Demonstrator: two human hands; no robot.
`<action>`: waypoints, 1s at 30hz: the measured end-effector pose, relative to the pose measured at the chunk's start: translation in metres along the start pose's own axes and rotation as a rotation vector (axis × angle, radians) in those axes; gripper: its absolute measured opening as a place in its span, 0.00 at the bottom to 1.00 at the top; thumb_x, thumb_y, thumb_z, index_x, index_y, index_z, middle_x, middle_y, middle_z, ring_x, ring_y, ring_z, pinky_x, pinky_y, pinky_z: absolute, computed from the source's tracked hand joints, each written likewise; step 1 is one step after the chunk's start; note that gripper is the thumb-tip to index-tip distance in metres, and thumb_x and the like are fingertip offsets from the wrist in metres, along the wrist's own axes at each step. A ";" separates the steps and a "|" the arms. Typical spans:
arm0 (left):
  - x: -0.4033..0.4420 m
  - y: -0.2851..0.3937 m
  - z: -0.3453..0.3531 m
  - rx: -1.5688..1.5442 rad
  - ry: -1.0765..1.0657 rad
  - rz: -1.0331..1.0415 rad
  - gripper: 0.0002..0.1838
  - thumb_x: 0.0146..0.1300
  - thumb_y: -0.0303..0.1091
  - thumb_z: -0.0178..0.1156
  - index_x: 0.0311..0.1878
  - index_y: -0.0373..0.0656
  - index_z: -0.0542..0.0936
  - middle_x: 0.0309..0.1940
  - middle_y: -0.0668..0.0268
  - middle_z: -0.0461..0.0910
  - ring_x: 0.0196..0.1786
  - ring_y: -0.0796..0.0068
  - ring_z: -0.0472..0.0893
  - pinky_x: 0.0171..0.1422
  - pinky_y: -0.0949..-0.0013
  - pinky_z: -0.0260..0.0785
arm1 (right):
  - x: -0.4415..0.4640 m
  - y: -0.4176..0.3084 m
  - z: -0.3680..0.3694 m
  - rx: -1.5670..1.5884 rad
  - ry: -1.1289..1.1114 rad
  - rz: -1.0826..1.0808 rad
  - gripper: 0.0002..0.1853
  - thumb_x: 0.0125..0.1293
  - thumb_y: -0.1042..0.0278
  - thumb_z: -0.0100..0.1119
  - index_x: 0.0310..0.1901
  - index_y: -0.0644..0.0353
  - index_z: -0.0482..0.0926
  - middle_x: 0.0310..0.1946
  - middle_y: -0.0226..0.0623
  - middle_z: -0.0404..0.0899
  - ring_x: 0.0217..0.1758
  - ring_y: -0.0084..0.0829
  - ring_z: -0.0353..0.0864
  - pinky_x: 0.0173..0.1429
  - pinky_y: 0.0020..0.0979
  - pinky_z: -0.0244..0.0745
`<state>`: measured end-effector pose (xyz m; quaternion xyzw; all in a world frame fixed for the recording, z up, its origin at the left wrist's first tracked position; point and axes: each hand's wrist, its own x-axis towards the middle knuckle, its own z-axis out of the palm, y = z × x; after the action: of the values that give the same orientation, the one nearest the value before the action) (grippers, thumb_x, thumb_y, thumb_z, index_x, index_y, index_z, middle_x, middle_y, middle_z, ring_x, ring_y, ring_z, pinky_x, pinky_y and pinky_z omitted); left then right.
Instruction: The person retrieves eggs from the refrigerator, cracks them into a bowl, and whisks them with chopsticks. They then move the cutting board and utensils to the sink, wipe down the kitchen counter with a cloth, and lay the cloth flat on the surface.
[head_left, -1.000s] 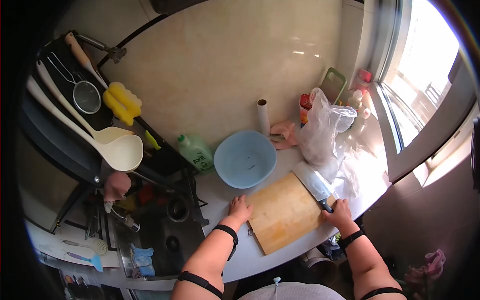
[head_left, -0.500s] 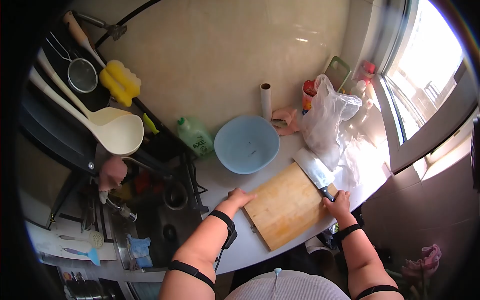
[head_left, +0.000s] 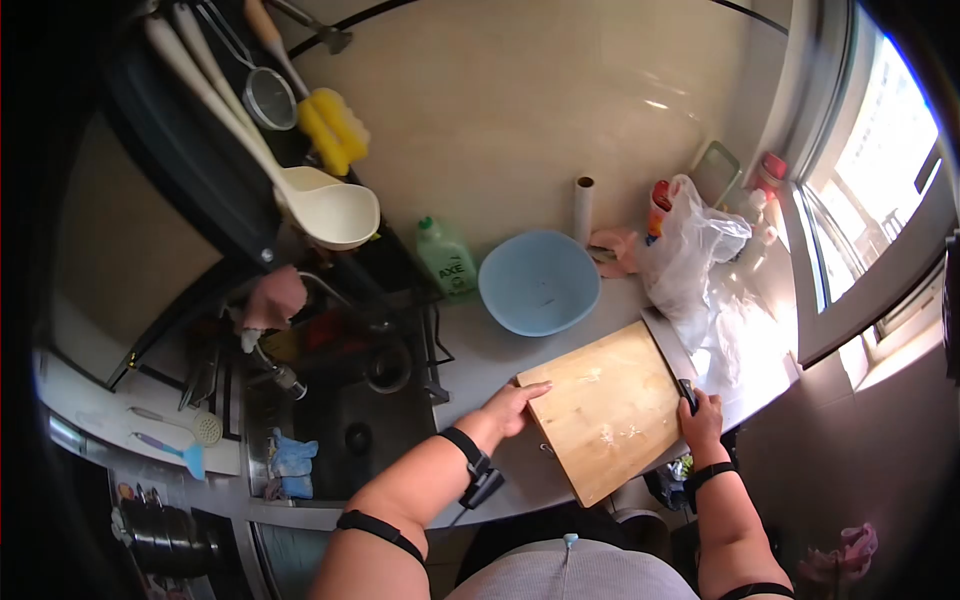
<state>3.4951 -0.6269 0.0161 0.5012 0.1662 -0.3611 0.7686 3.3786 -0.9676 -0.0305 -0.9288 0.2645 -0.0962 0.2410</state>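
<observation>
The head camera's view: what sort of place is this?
Most likely a kitchen, perhaps in a home. A wooden cutting board is over the counter, with a sink beside it and a pale ladle above.

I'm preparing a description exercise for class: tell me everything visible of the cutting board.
The cutting board is a rectangular, pale yellow-brown slab, apparently wood, with a few whitish marks on its face; crumbs or scratches, I cannot tell. A small metal loop shows at its left edge. It is held askew over the worktop, its near corner past the front edge in this view. The left hand grips its left edge, thumb on top; the right hand, around a black knife handle, meets its right edge.
</observation>
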 end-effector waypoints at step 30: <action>-0.254 0.034 -0.020 0.610 0.982 1.415 0.14 0.65 0.30 0.50 0.51 0.37 0.62 0.45 0.60 0.69 0.47 0.73 0.70 0.56 0.68 0.61 | -0.030 -0.034 -0.041 0.306 0.029 -0.125 0.12 0.57 0.65 0.59 0.38 0.64 0.75 0.30 0.47 0.77 0.34 0.48 0.77 0.39 0.39 0.71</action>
<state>3.3484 -0.5026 0.1861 0.7649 0.0257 0.4200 0.4878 3.3554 -0.9427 0.0203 -0.8945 0.1921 -0.1634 0.3692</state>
